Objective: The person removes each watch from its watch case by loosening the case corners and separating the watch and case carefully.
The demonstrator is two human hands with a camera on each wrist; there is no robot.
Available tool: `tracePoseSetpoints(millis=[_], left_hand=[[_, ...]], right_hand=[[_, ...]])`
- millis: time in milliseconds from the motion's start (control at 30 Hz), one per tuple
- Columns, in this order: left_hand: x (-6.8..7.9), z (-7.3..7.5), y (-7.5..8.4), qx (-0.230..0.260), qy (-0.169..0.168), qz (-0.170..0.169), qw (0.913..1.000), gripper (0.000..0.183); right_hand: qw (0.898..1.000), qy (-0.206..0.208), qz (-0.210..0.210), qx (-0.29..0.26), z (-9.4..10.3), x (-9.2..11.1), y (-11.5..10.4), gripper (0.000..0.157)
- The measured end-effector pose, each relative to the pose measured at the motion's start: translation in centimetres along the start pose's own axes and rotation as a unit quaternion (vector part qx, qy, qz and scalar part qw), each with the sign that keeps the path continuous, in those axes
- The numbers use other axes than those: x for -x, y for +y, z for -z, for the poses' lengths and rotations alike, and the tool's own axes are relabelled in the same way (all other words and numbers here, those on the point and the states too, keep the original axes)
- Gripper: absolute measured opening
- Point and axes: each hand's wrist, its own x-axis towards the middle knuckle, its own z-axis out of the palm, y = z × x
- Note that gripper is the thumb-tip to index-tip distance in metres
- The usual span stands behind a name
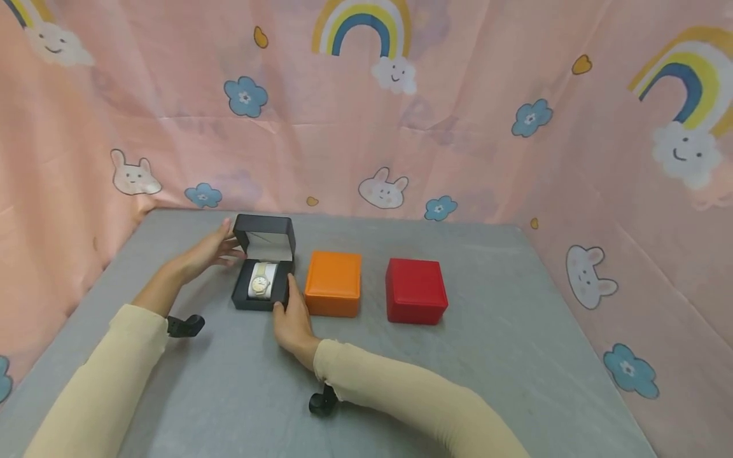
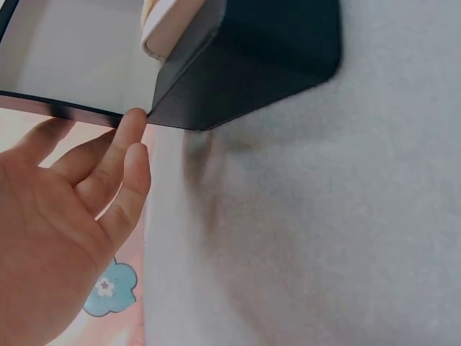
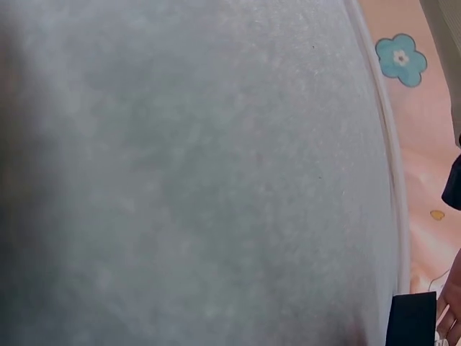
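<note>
A black watch box [image 1: 283,294] stands on the table with its hinged lid [image 1: 266,224] raised. Inside, a wristwatch [image 1: 260,284] with a pale strap and round dial is wrapped round a white cushion. My left hand [image 1: 210,254] is beside the raised lid, and in the left wrist view its slightly bent fingers [image 2: 130,133] reach the lid's edge near the hinge. The right hand [image 1: 294,323] lies along the box's front right corner, fingers extended on the right side and thumb toward the front. The right wrist view hardly shows that hand.
An orange box [image 1: 333,280] with its lid down stands just right of the black one, close to my right fingers. Farther right is a closed red box [image 1: 416,291]. The grey tabletop [image 1: 515,356] ends at a pink patterned curtain [image 1: 475,140] behind.
</note>
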Motion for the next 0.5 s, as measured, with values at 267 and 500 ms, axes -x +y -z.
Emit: tracePoseSetpoints(millis=[267,500], left_hand=[[1.1,0.0,-0.3,-0.004,-0.005,-0.023,0.9997,0.092],[2.7,0.1,-0.5,-0.046,0.017,-0.049,0.9976,0.078]], right_hand=[[1.0,-0.004,-0.001,0.002,0.1,-0.1,0.2,0.061],[1.0,-0.003,0.003,0.006,-0.1,-0.1,0.4,0.061]])
